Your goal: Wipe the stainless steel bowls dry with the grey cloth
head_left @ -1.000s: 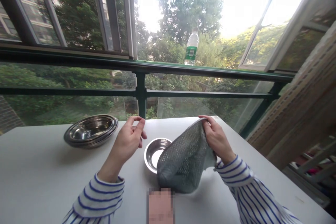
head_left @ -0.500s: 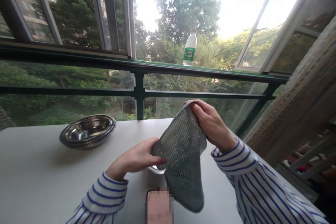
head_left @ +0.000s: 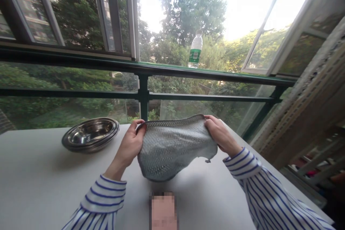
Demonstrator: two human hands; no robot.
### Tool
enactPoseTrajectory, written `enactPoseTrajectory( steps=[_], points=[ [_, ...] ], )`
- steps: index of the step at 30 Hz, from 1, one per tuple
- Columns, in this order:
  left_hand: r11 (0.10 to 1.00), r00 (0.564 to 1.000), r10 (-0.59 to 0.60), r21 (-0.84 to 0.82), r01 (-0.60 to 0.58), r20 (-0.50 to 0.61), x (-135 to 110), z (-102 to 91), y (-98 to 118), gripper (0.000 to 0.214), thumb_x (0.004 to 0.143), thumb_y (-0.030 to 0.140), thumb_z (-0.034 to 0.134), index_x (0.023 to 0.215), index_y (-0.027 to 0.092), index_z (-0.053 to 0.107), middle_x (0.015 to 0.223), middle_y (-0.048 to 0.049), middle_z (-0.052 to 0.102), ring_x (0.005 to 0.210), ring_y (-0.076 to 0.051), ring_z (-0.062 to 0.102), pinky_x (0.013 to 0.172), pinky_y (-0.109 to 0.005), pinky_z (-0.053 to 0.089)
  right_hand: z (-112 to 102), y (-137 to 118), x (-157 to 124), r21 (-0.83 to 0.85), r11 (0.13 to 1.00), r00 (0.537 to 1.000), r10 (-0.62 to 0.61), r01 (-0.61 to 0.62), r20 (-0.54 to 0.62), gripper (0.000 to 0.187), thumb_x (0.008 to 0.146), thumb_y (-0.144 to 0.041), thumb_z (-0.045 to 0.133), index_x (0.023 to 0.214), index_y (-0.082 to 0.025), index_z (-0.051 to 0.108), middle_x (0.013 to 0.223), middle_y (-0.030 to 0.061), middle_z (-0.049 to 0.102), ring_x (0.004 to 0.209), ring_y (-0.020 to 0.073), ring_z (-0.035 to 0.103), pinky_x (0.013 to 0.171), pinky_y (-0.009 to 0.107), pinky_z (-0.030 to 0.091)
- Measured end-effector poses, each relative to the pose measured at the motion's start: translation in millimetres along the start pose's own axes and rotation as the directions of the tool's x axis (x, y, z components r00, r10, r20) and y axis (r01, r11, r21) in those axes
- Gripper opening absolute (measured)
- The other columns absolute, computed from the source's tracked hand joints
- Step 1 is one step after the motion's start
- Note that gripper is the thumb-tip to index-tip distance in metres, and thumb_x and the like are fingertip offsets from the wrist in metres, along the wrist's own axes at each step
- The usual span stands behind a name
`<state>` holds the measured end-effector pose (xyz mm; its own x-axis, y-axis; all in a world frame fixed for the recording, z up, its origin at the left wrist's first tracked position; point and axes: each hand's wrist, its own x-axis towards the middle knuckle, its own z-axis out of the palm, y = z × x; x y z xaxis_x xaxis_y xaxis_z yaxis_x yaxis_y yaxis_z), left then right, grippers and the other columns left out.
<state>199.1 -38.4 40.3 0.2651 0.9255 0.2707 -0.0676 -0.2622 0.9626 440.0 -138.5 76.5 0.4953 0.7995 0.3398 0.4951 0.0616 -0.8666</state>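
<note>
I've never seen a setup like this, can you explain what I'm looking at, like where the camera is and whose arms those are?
There's no machine here. These are a person's own two bare arms, in striped sleeves, seen through a camera worn on their head, looking forward and down, so you see roughly what they see. The left hand and right hand pinch the top edge of a grey mesh cloth, holding it up over a white table. On the table sits a stack of steel bowls. Beyond it runs a balcony railing, with a water bottle standing on it.
</note>
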Motion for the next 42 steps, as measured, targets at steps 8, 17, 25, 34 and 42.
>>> enactPoseTrajectory(
  steps=[8, 17, 25, 34, 42],
  points=[
    [0.924, 0.953, -0.289, -0.235, 0.302, 0.086, -3, -8.4, 15, 0.059, 0.066, 0.025, 0.069, 0.117, 0.023, 0.040, 0.073, 0.0009, 0.063, 0.060, -0.012, 0.060, 0.052, -0.021, 0.045, -4, 14, -8, 0.237, 0.956, 0.983, 0.151, -0.171, 0.101, 0.048, 0.073, -0.032, 0.054, 0.119, -0.022, 0.044, 0.062, -0.0042, 0.053, 0.050, 0.0121, 0.047, 0.043, 0.022, 0.035],
    [0.963, 0.935, -0.234, -0.072, 0.261, 0.266, -5, -16.5, 17, 0.034, 0.060, 0.026, 0.073, 0.090, 0.013, 0.068, 0.111, -0.0119, 0.062, 0.095, -0.019, 0.060, 0.085, -0.029, 0.044, -17, 17, -11, 0.423, 0.869, 0.952, 0.148, -0.255, 0.269, 0.035, 0.063, -0.026, 0.070, 0.096, -0.021, 0.060, 0.091, 0.0032, 0.062, 0.079, 0.0146, 0.059, 0.068, 0.027, 0.048],
    [0.940, 0.970, -0.118, 0.338, 0.040, 0.213, -5, -20.1, 22, 0.030, 0.059, 0.036, 0.067, 0.080, 0.016, 0.073, 0.128, -0.0132, 0.046, 0.096, -0.027, 0.059, 0.082, -0.035, 0.046, -25, 27, -9, 0.057, 0.997, 0.956, 0.040, -0.059, 0.290, 0.035, 0.062, -0.024, 0.067, 0.096, -0.017, 0.066, 0.089, 0.0048, 0.066, 0.082, 0.0188, 0.058, 0.077, 0.035, 0.046],
    [0.942, 0.987, -0.023, 0.333, -0.030, 0.156, -4, -26.5, 27, 0.028, 0.069, 0.045, 0.060, 0.069, 0.018, 0.067, 0.081, -0.0053, 0.067, 0.076, -0.020, 0.059, 0.064, -0.024, 0.043, -29, 18, -1, -0.150, 0.978, 0.961, -0.103, 0.145, 0.258, 0.019, 0.072, -0.034, 0.055, 0.075, -0.018, 0.066, 0.080, 0.0051, 0.064, 0.079, 0.0212, 0.057, 0.074, 0.035, 0.045],
    [0.987, 0.988, -0.153, 0.050, 0.153, -0.007, -2, 0.8, 5, 0.028, 0.071, 0.043, 0.056, 0.071, 0.016, 0.055, 0.053, 0.0048, 0.051, 0.048, -0.011, 0.047, 0.046, -0.022, 0.036, 18, 6, -8, -0.043, 0.999, 0.992, -0.016, 0.022, 0.129, 0.020, 0.080, -0.034, 0.043, 0.082, -0.017, 0.052, 0.059, -0.0027, 0.050, 0.049, 0.0123, 0.051, 0.038, 0.024, 0.046]
  ],
)
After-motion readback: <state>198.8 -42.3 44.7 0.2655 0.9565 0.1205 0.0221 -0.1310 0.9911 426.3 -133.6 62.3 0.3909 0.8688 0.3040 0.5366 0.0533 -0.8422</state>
